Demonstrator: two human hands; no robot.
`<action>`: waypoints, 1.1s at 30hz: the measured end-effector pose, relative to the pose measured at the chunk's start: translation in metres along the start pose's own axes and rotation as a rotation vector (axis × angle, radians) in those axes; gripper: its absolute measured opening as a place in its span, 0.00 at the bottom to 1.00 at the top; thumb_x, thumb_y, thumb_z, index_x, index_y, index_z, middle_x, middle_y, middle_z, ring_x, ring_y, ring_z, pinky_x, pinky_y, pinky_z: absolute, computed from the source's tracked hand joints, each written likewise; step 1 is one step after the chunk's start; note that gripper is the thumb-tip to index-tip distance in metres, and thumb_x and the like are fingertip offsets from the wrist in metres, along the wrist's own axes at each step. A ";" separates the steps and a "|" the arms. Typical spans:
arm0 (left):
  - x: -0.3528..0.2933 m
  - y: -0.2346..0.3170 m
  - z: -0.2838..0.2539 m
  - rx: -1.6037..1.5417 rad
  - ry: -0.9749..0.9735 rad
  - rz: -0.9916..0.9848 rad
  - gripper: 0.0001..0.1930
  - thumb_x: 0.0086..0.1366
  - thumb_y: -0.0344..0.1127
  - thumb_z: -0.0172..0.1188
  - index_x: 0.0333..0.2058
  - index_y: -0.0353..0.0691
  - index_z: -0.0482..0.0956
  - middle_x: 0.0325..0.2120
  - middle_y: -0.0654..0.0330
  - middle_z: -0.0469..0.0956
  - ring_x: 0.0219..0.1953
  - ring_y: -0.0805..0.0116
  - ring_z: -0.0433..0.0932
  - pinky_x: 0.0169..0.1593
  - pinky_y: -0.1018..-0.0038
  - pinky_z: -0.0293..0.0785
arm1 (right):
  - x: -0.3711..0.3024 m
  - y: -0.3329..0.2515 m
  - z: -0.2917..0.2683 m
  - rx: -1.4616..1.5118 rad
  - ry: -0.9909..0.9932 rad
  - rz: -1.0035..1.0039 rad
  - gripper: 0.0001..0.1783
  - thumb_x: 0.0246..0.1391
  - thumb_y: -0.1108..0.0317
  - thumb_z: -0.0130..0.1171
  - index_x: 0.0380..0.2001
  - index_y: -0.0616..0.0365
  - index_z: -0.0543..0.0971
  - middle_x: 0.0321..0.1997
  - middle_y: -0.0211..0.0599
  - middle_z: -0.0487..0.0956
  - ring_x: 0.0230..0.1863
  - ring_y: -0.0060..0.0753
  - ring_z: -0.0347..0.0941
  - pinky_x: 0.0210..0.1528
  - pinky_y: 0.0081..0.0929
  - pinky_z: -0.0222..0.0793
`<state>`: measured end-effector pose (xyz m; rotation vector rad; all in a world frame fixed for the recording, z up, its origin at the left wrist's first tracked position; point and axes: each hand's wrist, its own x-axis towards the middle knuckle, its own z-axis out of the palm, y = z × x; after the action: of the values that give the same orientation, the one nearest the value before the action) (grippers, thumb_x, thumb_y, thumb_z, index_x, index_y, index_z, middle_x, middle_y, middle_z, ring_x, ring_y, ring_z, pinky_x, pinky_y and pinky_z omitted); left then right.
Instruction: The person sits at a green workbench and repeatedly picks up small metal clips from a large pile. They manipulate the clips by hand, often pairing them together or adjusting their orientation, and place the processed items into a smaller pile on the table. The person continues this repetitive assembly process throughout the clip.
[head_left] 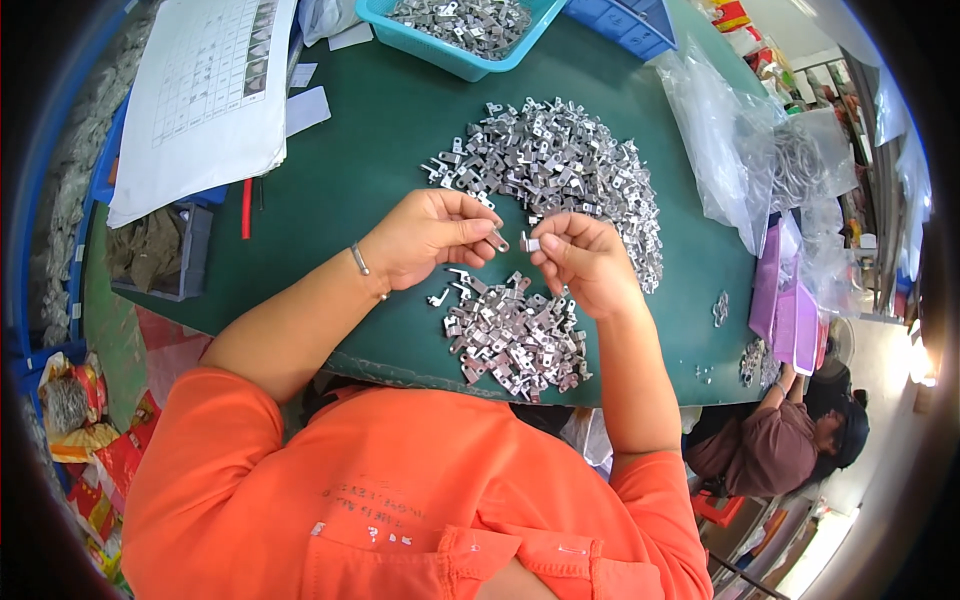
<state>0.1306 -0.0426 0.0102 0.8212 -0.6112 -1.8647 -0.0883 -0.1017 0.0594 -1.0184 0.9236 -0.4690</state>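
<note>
Between finger and thumb, my left hand (432,238) pinches a small silver metal bracket (497,240). A similar bent metal bracket (530,243) sits in the pinch of my right hand (588,262), a short gap from the first. Both hands are raised over the green table (330,150). Just beyond them spreads a large pile of metal brackets (570,160), curving down the right side. Nearer to me, below the hands, lies a smaller pile of the same brackets (520,335).
A turquoise basket (475,66) of brackets stands at the far edge, a blue bin (630,25) beside it. Papers (200,100) lie at left over a grey bin (190,255). Plastic bags (715,140) and purple trays (790,310) are at right, near another person (765,445).
</note>
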 end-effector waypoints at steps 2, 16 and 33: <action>-0.002 -0.001 -0.002 -0.021 -0.031 -0.031 0.07 0.63 0.29 0.59 0.39 0.33 0.78 0.31 0.56 0.81 0.30 0.73 0.80 0.35 0.79 0.78 | -0.005 -0.001 0.000 -0.094 -0.047 0.009 0.04 0.57 0.75 0.56 0.34 0.65 0.78 0.26 0.35 0.79 0.22 0.18 0.71 0.21 0.15 0.65; 0.010 -0.004 -0.007 1.340 0.414 0.723 0.10 0.52 0.24 0.64 0.34 0.38 0.75 0.33 0.56 0.73 0.31 0.57 0.75 0.35 0.67 0.72 | 0.045 0.023 0.038 -1.516 0.205 -0.678 0.05 0.50 0.72 0.58 0.26 0.60 0.73 0.32 0.43 0.74 0.30 0.48 0.77 0.32 0.41 0.74; 0.007 -0.009 -0.009 1.615 0.324 0.778 0.10 0.49 0.27 0.64 0.32 0.38 0.76 0.26 0.54 0.72 0.30 0.51 0.75 0.35 0.62 0.73 | 0.030 -0.012 0.019 -1.207 -0.152 -0.526 0.06 0.47 0.73 0.58 0.30 0.59 0.81 0.28 0.44 0.79 0.31 0.49 0.76 0.33 0.36 0.72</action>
<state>0.1302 -0.0460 -0.0036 1.4723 -1.9025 -0.2135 -0.0552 -0.1186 0.0611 -2.3928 0.7584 -0.2170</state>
